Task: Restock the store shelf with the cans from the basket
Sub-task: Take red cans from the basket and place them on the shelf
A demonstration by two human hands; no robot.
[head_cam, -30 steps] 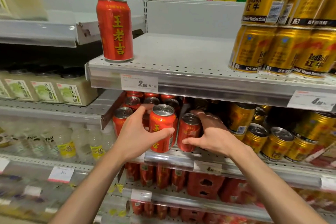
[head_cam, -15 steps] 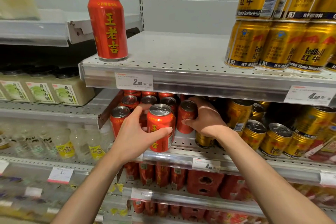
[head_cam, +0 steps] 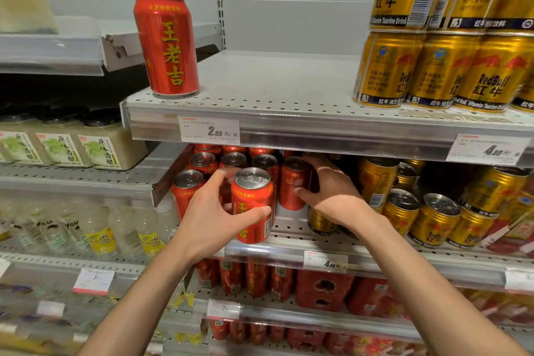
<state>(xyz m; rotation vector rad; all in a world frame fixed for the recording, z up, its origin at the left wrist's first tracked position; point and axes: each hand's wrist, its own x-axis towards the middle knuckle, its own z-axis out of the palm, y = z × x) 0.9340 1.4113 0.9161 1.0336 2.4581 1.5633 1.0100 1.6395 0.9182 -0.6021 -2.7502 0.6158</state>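
Fingers of the left hand (head_cam: 213,220) wrap the front can (head_cam: 252,205) — thumb across its face, the rest curled behind. Can is upright, long axis vertical, at the front edge of the middle shelf (head_cam: 289,248). Right hand (head_cam: 332,196) reaches deeper, fingers closed around a second can (head_cam: 293,182), also upright, just right of the red rows. Open slot lies behind and between both cans, so the right hand is nearer. Forearms angle up and inward under the upper shelf (head_cam: 318,127) — little headroom, likely a straight push back.
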